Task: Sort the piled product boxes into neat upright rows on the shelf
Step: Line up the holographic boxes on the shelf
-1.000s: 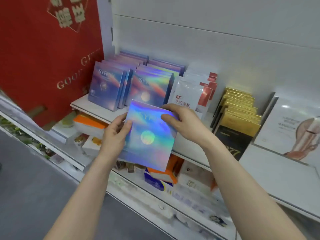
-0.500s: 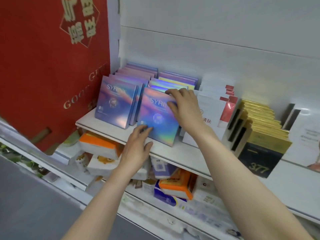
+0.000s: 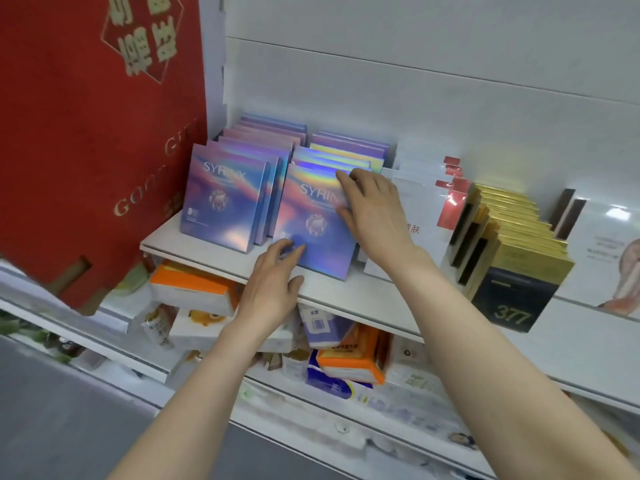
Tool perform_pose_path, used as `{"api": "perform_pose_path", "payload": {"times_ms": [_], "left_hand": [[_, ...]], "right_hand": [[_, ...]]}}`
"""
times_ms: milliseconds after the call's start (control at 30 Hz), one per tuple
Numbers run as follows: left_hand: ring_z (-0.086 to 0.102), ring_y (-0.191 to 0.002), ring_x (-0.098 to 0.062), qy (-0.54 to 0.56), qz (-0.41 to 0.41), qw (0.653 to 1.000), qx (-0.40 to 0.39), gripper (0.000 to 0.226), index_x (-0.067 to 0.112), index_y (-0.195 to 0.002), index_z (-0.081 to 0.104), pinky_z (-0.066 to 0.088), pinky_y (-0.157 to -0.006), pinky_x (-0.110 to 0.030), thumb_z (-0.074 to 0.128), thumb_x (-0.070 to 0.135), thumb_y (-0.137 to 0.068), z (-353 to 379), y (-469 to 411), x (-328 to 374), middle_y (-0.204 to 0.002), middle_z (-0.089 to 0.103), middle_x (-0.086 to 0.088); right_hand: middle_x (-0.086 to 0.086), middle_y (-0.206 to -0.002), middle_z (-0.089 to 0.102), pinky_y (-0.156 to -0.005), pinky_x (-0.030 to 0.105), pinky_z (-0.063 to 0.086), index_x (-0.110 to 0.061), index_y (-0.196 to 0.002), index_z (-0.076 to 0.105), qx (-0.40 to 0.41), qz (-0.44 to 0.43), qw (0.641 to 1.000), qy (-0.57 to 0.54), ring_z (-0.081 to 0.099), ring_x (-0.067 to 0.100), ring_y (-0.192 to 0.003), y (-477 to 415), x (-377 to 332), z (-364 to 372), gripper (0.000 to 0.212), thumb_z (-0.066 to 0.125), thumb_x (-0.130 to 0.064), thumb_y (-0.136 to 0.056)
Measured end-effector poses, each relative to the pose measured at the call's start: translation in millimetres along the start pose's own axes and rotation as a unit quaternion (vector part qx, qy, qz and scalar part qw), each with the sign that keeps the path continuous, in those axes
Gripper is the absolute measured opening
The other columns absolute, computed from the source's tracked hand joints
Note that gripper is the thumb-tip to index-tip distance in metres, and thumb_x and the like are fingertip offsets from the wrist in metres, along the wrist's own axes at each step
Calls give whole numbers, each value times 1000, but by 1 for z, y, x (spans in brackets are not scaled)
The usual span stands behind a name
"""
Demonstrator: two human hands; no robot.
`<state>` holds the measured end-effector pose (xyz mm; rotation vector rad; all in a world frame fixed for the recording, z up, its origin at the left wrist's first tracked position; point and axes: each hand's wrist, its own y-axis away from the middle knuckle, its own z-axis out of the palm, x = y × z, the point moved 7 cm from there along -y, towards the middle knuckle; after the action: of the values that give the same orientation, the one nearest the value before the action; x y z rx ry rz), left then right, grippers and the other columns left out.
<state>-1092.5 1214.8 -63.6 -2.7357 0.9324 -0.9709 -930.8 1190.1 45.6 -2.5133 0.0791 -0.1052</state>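
box (image 3: 311,237): upright, front of 2nd row, shelf (image 3: 207,251).
R grip (image 3: 375,216): holds box's top-right edge.
L grip (image 3: 273,285): fingers straight, touching box's near-left corner.
around: 1st row (image 3: 221,202) left; white packs (image 3: 426,216) right, partly behind R grip.

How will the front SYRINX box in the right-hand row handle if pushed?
Probably stiff: the front SYRINX box shows flat faces and crisp edges where the right hand grips its top corner. Likely tippy: thin, leaning on a narrow bottom edge on the shelf. Glossy foil face may slip under the fingertips of the left hand.
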Motion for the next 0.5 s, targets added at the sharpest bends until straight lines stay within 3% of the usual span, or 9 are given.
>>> {"api": "perform_pose_path", "payload": {"times_ms": [233, 367, 500], "left_hand": [[46, -127, -18, 48, 26, 998, 31, 40, 22, -136, 53, 34, -100, -25, 53, 20, -96, -13, 10, 15, -139, 50, 1], [57, -112, -18, 100, 68, 991, 52, 29, 21, -120, 64, 46, -96, -35, 55, 15, -94, -5, 25, 43, -121, 62, 2], [60, -95, -10, 181, 89, 978, 56, 24, 21, -111, 67, 50, -87, -33, 55, 11, -93, 19, 50, 80, -107, 63, 11]], "right_hand": [[19, -137, 53, -102, 46, 42, -7, -140, 50, 20, 90, 995, -35, 51, 36, -124, 78, 12, -30, 49, 62, -18, -93], [16, -132, 57, -100, 45, 44, -9, -137, 54, 20, 173, 984, -40, 53, 34, -120, 152, 29, -41, 43, 58, -21, -96], [14, -126, 59, -94, 42, 44, -9, -132, 57, 13, 266, 962, -57, 54, 31, -112, 231, 55, -53, 36, 54, -21, -98]]}}
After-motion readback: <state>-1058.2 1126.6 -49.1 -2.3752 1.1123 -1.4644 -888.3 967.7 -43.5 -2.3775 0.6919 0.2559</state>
